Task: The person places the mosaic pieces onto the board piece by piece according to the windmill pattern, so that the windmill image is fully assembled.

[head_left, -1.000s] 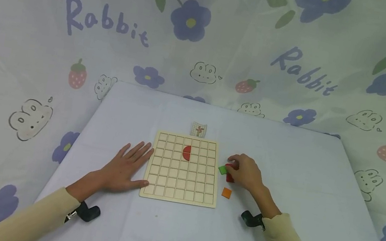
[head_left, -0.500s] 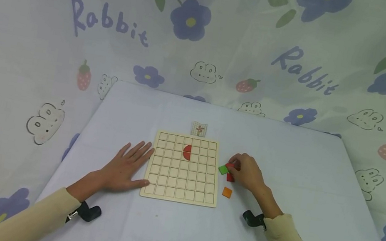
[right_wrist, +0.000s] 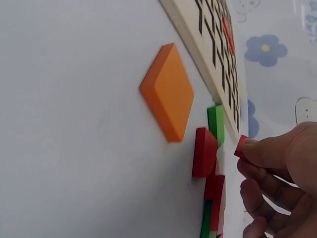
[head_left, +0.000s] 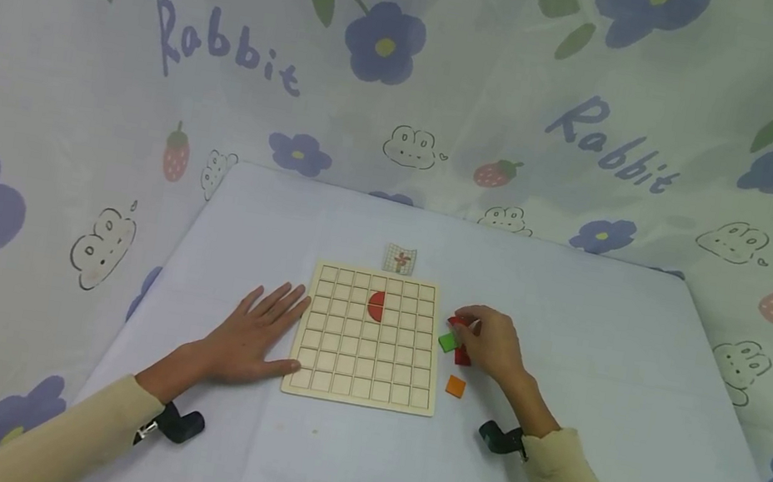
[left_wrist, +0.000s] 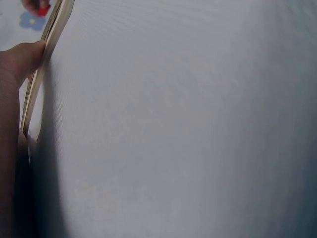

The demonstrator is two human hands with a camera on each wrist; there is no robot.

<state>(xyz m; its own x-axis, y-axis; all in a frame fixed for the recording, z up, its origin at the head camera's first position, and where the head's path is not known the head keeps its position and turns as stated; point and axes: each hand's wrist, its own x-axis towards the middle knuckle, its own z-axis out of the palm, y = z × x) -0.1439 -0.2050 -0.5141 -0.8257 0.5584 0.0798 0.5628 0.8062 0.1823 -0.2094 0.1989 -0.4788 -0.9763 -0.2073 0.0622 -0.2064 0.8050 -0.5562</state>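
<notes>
My left hand (head_left: 257, 336) lies flat with fingers spread, its fingertips and thumb at the left edge of the wooden grid board (head_left: 361, 402). Between the thumb and fingers of my right hand (head_left: 492, 344), a small red block (right_wrist: 240, 147) is pinched, right of the board. Two red quarter-round pieces, together forming a half disc (head_left: 375, 306), sit in the board's upper middle cells. Below the right hand are a green tile (head_left: 447, 342) and a red block (right_wrist: 203, 153). An orange square tile (head_left: 455, 387) lies nearer the front. The hand partly hides the pile in the head view.
A small patterned card (head_left: 400, 260) with a red pinwheel shape lies behind the board. More red and green pieces (right_wrist: 218, 203) are bunched together in the right wrist view. Printed cloth hangs around the back and sides of the white table (head_left: 574, 304).
My right hand has drawn a red block out of the pile, shifting it slightly left and toward the back. The left hand has stayed in place against the board.
</notes>
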